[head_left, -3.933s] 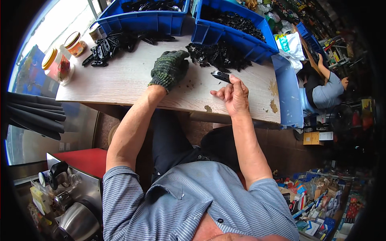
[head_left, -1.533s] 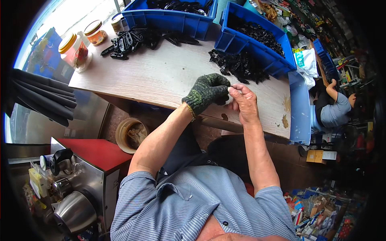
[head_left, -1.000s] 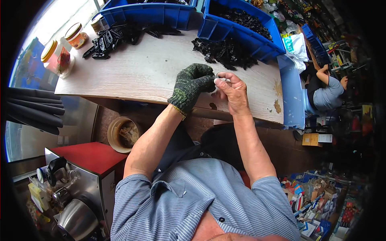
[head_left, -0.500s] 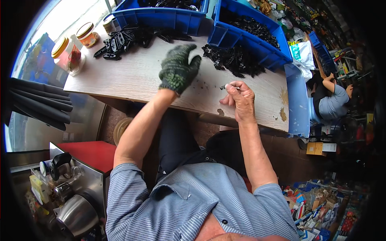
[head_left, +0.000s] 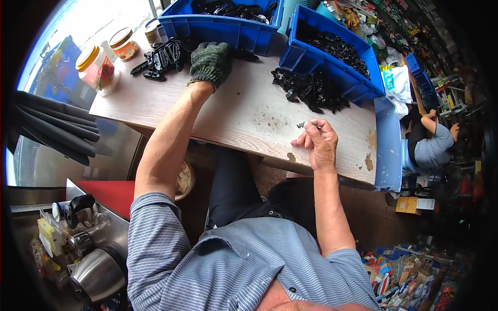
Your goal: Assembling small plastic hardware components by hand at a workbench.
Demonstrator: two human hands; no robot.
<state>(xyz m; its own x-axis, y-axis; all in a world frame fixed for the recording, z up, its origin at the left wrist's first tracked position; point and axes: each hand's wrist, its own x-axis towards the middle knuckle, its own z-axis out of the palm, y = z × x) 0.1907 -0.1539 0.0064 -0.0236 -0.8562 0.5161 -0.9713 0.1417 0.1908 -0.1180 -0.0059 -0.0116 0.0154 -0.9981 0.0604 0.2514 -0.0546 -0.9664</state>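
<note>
My left hand (head_left: 211,63), in a dark green knitted glove, reaches to the right end of a pile of long black plastic parts (head_left: 165,58) on the table. Its fingertips are hidden among the parts and behind the glove. Bare and held above the table's front half, my right hand (head_left: 322,139) pinches a small black toothed plastic piece (head_left: 301,125) between thumb and forefinger. Beyond it lies a heap of small black plastic pieces (head_left: 310,89), in front of a blue bin.
Two blue bins (head_left: 218,27) (head_left: 332,67) of black parts line the table's (head_left: 244,116) back. Lidded jars (head_left: 97,70) stand at the left. A blue panel (head_left: 388,142) borders the right edge. Another person (head_left: 433,140) sits farther right. A steel kettle (head_left: 101,277) is at lower left.
My left hand has moved from the table's middle, away and to the left, onto the long black parts. My right hand still pinches the small piece, nearly in place; the view has shifted slightly.
</note>
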